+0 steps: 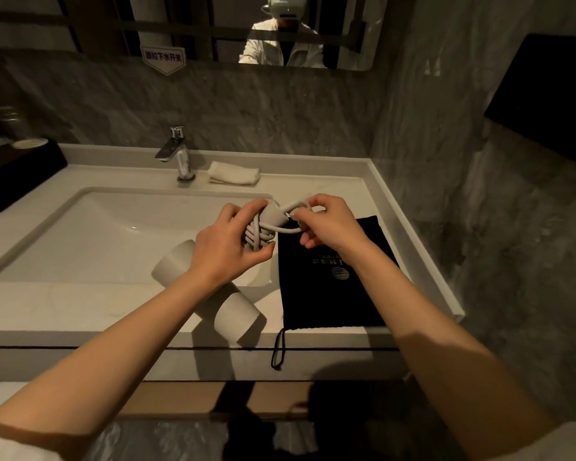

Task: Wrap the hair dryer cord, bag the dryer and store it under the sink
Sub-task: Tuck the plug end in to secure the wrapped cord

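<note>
A pale grey, matte plastic hair dryer (210,294) with a thick cylindrical barrel is held over the front edge of a white stone counter (80,307), beside a white rectangular sink basin (97,234). Its barrel slants down towards the viewer beneath the left wrist, and its handle rises between the hands. A matching pale grey cord (258,236) is wound in several tight loops around that handle.

The left hand (228,242) is closed around the handle and the coiled cord, fingers curled over the top and thumb pressing from below. The right hand (326,224), just to the right and nearly touching the left, pinches a free loop of the cord between thumb and fingertips, its other fingers loosely curled.

Directly under the right hand and forearm, a flat black fabric drawstring bag (333,294) with a faint printed emblem lies on the counter, its black cord loop (279,351) hanging over the front edge.

Beyond the hands stand a chrome tap (177,151) and a folded white cloth (233,173).
</note>
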